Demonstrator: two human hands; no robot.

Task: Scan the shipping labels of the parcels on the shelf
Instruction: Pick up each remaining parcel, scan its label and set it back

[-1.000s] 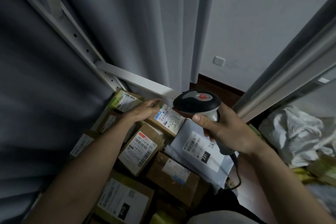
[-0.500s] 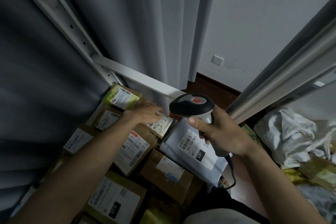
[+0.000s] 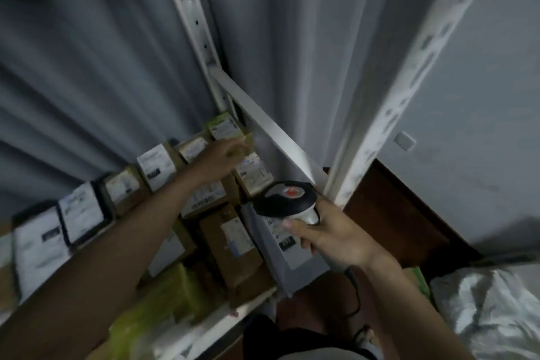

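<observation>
Several labelled parcels lie on the white shelf [image 3: 233, 316]. My left hand [image 3: 222, 155] reaches to the back and touches a green box [image 3: 225, 126] in the corner; blur hides its fingers. Just right of it lies a brown box with a white label [image 3: 254, 175]. My right hand [image 3: 336, 237] grips a black and grey barcode scanner [image 3: 286, 199], its head held over a grey mailer bag [image 3: 280, 254] and pointing toward the boxes. Under my left forearm sits a box with a barcode label [image 3: 204, 196]. Another brown box [image 3: 233, 242] lies beside the mailer.
The shelf's white upright [image 3: 394, 102] and back rail [image 3: 263, 123] stand close to the scanner. Grey curtain [image 3: 102, 67] hangs behind. Labelled boxes [image 3: 155, 166] line the left side, a yellow-green bag [image 3: 163, 301] lies at the front. A white sack [image 3: 496, 310] sits lower right on the floor.
My left hand has left the labelled brown box and moved back to the green box. The scanner stays in my right hand. The view has swung, so more parcels show on the left.
</observation>
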